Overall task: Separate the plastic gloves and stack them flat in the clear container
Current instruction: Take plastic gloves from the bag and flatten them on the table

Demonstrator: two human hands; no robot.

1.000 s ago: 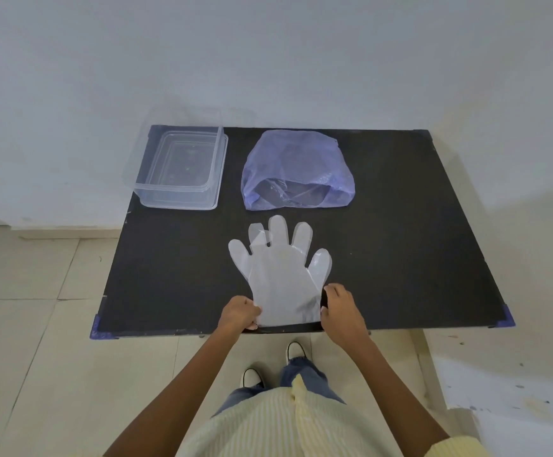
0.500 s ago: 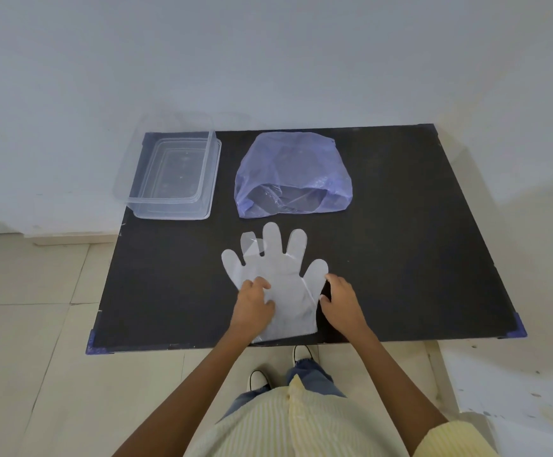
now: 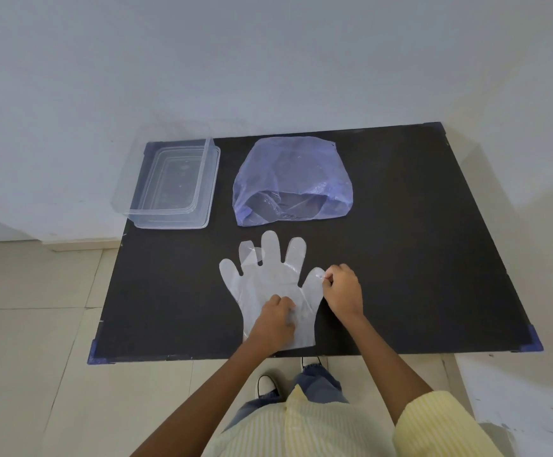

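Observation:
Clear plastic gloves [image 3: 268, 282] lie flat and overlapped on the black table [image 3: 416, 242], fingers pointing away from me. My left hand [image 3: 275, 319] presses down on the palm area with its fingers curled. My right hand [image 3: 342, 288] pinches the tip of the rightmost glove finger. The clear container [image 3: 176, 186] stands at the table's far left corner with nothing in it that I can see. A bluish plastic bag [image 3: 291, 183] lies open just beyond the gloves.
The table's near edge runs just in front of my body, with blue corner caps [image 3: 532, 341]. A white wall stands behind the table. Tiled floor lies to the left, and my shoes [image 3: 265, 384] show below the edge.
Both hands have moved forward from the cuff end of the gloves. The left hand now rests on the palm area, and the right hand has taken hold of the rightmost finger tip.

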